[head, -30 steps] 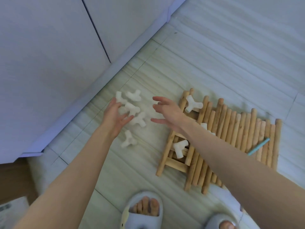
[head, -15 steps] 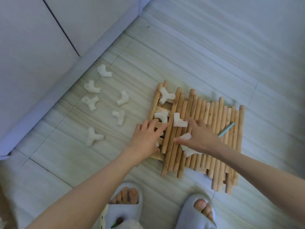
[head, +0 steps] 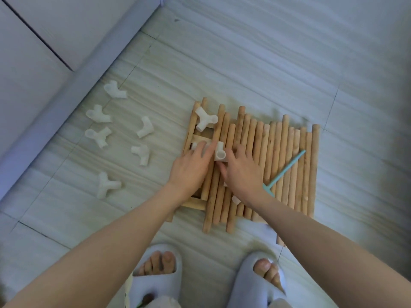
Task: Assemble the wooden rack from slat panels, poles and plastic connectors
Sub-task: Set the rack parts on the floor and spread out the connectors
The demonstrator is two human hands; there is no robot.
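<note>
Both hands sit on the pole pile, left hand flat-fingered, right hand pinching a white connector, so careless tugging could roll loose poles off the slat panel underneath.

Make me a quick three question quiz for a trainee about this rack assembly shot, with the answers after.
1. How many white connectors lie loose on the floor tiles, left of the wooden poles?
2. True or false: the teal tool lies on the poles.
3. Which hand is nearest the upright connector: A left hand, B right hand, C both flank it?

Key: 1. Six, for example one near the wall. 2. True. 3. C.
</note>
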